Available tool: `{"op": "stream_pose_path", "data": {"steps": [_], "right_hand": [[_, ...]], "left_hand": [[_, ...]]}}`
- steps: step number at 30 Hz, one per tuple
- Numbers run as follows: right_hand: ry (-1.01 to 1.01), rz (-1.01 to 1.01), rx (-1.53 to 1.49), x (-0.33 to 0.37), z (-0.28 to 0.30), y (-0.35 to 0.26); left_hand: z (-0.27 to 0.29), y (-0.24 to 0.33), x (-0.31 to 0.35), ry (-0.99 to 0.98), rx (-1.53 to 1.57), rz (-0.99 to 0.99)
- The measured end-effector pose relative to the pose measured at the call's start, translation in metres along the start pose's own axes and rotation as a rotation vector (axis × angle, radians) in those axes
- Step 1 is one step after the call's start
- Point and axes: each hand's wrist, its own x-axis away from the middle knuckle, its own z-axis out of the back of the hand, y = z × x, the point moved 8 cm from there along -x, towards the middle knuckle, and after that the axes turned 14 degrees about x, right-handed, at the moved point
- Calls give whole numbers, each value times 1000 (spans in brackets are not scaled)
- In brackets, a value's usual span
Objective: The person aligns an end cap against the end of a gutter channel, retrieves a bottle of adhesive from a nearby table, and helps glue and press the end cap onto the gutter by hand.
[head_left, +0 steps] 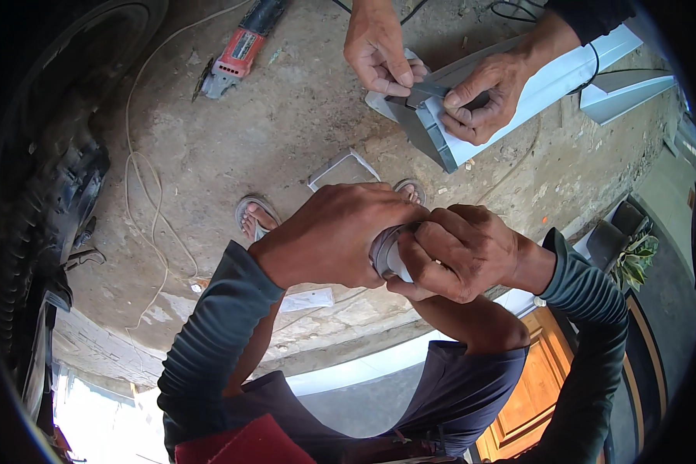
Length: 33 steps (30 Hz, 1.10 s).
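Observation:
In front of my knees, both hands are together at a small round thing (390,254) with a greyish rim and a pale inner part. Its kind is hard to make out, since fingers cover most of it. My left hand (329,232) is closed around its left side, back of the hand up. From the right, my right hand (464,251) is closed with bent fingers against its pale part. Just beyond my hands, a small white bent-edged piece (344,166) lies on the ground between my sandalled feet.
At the far right, another person's two hands (487,97) work on a long pale grey folded metal channel (545,81). A red angle grinder (240,58) lies far left, near a loose cord (158,205). Vehicle parts (77,185) line the left; a potted plant (634,259) stands right.

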Motion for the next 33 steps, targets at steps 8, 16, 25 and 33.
{"op": "stream_pose_path", "data": {"steps": [8,16,25,33], "right_hand": [[-227,88,128,0,-16,8],[-278,-4,323,13,-37,25],[-506,-398,200,32,-45,28],[-423,-80,239,24,-56,1]], "left_hand": [[3,-36,-27,-298,18,63],[8,-71,-38,-164,-164,-129],[-7,-65,-23,90,-226,-286],[-13,-97,-26,-191,-103,-33]]}}
